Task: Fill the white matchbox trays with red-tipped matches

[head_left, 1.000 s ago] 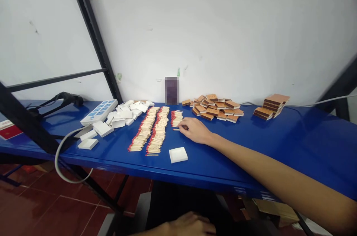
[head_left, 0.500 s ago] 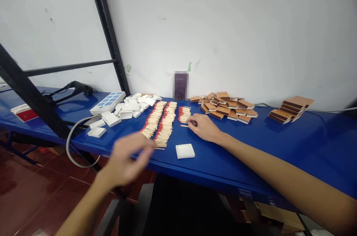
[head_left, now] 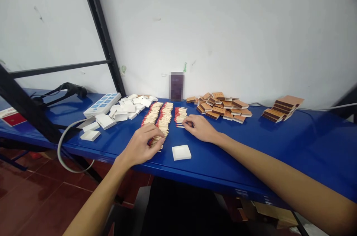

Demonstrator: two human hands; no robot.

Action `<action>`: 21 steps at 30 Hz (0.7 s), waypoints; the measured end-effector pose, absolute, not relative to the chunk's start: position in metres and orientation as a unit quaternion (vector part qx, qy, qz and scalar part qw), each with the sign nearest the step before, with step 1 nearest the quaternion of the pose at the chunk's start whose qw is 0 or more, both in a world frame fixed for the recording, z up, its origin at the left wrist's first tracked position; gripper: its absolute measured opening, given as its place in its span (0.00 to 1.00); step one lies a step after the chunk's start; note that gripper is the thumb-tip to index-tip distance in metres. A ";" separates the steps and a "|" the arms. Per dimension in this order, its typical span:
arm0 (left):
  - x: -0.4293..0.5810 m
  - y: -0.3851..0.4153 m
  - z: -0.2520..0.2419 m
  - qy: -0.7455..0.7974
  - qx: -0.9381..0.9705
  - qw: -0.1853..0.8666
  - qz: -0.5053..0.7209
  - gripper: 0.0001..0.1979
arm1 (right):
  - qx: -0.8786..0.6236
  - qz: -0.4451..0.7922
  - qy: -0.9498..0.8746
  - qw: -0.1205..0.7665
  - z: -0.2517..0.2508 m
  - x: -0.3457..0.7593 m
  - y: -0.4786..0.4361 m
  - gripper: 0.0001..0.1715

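Two long rows of red-tipped matches [head_left: 165, 117] lie side by side on the blue table [head_left: 223, 158]. My left hand [head_left: 145, 144] is over the near end of these rows, thumb and index finger curled together at the tips; anything between them is too small to make out. A smaller group of matches [head_left: 180, 114] lies to the right of the rows. At its near end my right hand [head_left: 200, 127] rests on the table, its fingertips pinched on a match. Between the hands, closer to the table's front edge, sits a white matchbox tray [head_left: 181, 152].
White matchbox trays [head_left: 128, 108] are heaped at left beside a white power strip [head_left: 102, 104]. Brown matchbox sleeves [head_left: 220, 106] form a pile at back right, with more sleeves [head_left: 283, 108] stacked farther right. A black frame post [head_left: 103, 31] stands at left; a grey cable [head_left: 59, 150] loops over the edge.
My left hand has moved right and up onto the near part of the match rows. My right hand stays by the small group. The view has shifted slightly right.
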State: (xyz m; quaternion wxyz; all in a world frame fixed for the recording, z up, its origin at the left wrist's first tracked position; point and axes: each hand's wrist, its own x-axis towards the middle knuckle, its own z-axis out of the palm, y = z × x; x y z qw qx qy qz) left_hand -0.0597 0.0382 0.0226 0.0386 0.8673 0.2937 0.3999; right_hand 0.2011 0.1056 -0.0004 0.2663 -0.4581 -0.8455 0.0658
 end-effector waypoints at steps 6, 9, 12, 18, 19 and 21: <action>-0.069 0.045 0.020 0.337 0.839 0.013 0.426 0.10 | -0.456 0.052 -0.850 0.259 -0.001 0.201 0.105 0.13; -0.066 0.045 0.021 0.328 0.860 0.028 0.391 0.10 | -0.454 0.050 -0.853 0.253 -0.001 0.200 0.105 0.15; -0.063 0.046 0.022 0.334 0.858 0.042 0.388 0.11 | -0.458 0.050 -0.852 0.250 0.000 0.200 0.104 0.14; -0.069 0.050 0.020 0.362 0.828 0.092 0.418 0.12 | -0.463 0.036 -0.851 0.247 0.002 0.198 0.101 0.14; -0.069 0.051 0.019 0.365 0.824 0.097 0.422 0.12 | -0.464 0.035 -0.849 0.248 0.003 0.198 0.100 0.13; -0.070 0.051 0.019 0.373 0.820 0.104 0.421 0.13 | -0.465 0.036 -0.848 0.251 0.004 0.198 0.099 0.12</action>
